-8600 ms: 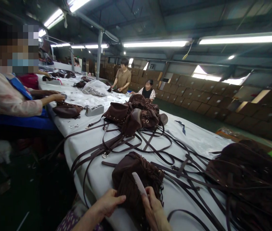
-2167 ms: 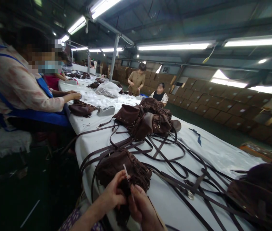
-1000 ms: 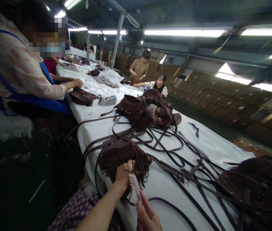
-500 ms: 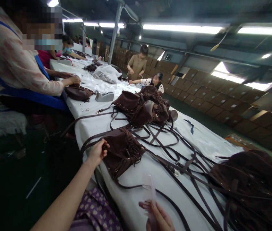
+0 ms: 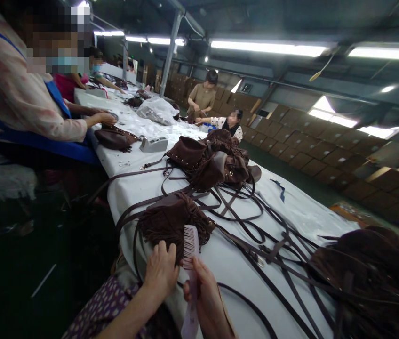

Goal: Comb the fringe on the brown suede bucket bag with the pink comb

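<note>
Workshop table (image 5: 301,207): its white cover is stretching away from the person, with stacked cartons (image 5: 298,141) lining the wall beyond.
Left hand (image 5: 160,269): is lying at the near edge of the fringed bag (image 5: 162,214), fingers bending downward; whether they are gripping the fringe, I cannot tell.
Right hand (image 5: 205,292): is gripping the pale comb (image 5: 191,245), fingers closing around its handle.
Comb angle: it is standing nearly upright before the bag, teeth pointing left; whether they are touching the fringe is unclear.
Bag position: it is lying near the table's edge, just beyond both hands, its dark brown fringe hanging in strands.
Lap: purple patterned cloth (image 5: 104,301) is covering it.
Straps (image 5: 256,226): are looping and crossing over the white cover to the right.
Bag pile (image 5: 188,153): is sitting farther back, brown and studded with eyelets.
Dark bags (image 5: 369,282): are heaping up at the right.
Left neighbour: a person in a blue apron is holding both hands above another brown bag (image 5: 116,139), near a grey dispenser-like object (image 5: 154,144).
</note>
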`<act>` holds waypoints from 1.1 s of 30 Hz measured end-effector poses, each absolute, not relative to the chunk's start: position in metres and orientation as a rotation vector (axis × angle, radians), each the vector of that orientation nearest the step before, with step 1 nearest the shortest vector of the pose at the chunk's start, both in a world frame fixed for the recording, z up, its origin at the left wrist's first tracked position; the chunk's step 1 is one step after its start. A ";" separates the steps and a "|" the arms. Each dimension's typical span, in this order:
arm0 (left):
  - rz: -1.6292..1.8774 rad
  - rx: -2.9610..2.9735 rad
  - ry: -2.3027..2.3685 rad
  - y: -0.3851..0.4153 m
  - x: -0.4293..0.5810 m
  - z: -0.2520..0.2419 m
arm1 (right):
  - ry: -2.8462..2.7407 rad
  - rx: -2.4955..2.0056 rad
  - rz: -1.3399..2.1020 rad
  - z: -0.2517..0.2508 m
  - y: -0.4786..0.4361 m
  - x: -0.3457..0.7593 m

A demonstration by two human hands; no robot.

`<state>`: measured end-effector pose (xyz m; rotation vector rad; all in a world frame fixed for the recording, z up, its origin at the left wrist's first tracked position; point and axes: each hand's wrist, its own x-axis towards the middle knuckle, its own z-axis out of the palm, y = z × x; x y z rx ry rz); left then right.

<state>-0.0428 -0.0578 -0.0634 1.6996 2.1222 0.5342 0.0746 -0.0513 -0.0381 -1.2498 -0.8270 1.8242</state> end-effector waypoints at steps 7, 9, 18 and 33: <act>0.957 1.359 1.814 -0.051 -0.060 -0.079 | -0.884 -1.193 1.785 -0.035 -0.039 0.089; 1.042 1.267 1.805 -0.050 -0.056 -0.087 | -0.900 -1.220 1.770 -0.044 -0.037 0.095; 1.101 1.369 1.604 -0.056 -0.065 -0.099 | -1.014 -1.335 1.661 -0.061 -0.038 0.104; 0.725 1.732 1.617 -0.043 -0.081 -0.034 | -1.929 -1.426 0.864 -0.026 -0.002 0.094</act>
